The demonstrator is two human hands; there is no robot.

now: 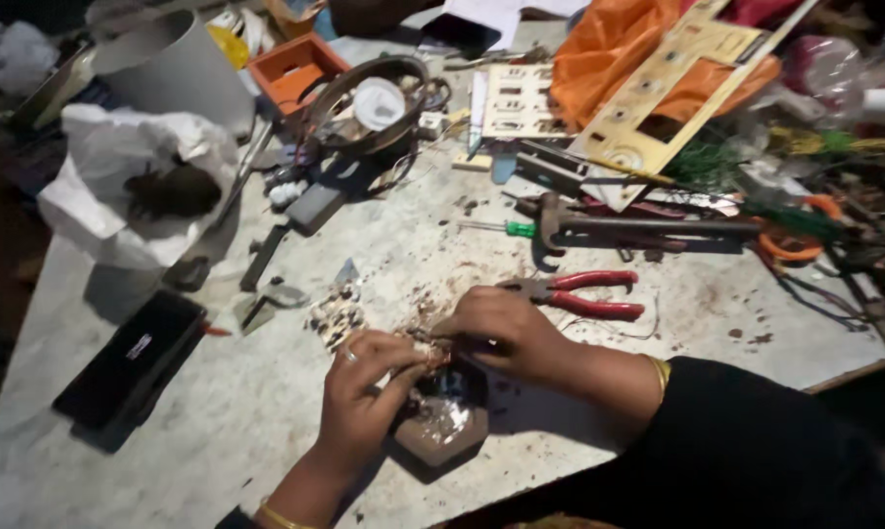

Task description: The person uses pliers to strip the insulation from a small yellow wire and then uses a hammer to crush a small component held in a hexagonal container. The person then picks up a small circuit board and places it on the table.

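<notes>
Pinching a small coppery, glinting part (430,351), the fingertips of both hands meet above a brown hexagonal dish (442,423) near the front edge of the grey, stained worktable (217,431). Left hand (364,392): fingers curled, thumb and forefinger closed on the part. Right hand (501,328): fingers bent over it from the far side; exact grip hidden beneath the knuckles. Part itself too small and blurred to identify. Dish contents partly covered by the left hand. Just beyond the right hand lie red-handled pliers (579,294). A flat black rectangular case (129,358) sits toward the left edge. Clutter along the far edge is dim; the far right corner is cut off.
</notes>
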